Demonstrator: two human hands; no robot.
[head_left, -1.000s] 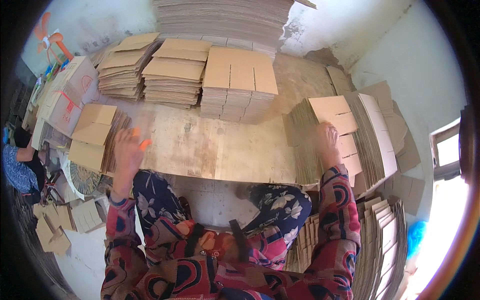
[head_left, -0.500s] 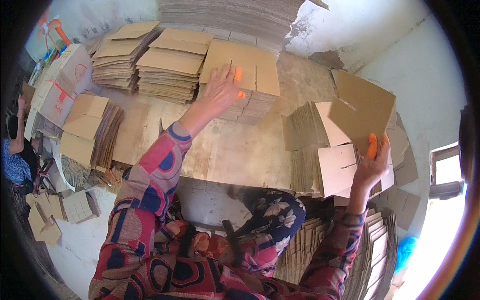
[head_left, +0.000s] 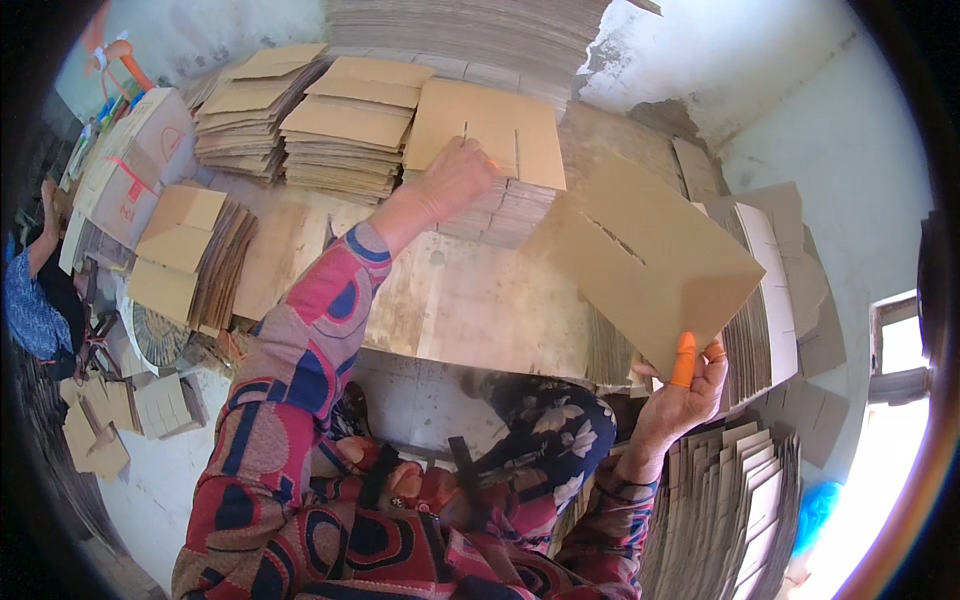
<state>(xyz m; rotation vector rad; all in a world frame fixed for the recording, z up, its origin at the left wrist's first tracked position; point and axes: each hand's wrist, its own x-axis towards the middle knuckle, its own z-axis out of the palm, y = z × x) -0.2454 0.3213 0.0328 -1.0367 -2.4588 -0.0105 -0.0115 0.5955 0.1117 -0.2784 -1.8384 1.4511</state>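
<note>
Sheet pinched near edge by right hand, raised above table; left hand seemingly laid on stack, grip half hidden, cannot be told. Sheet-picking judged in hand; single-sheet separation called for.

On table: slotted cardboard stack back middle, second stack left of it, third stack further left. Carton far left. Cardboard sheet above table's right side.
</note>
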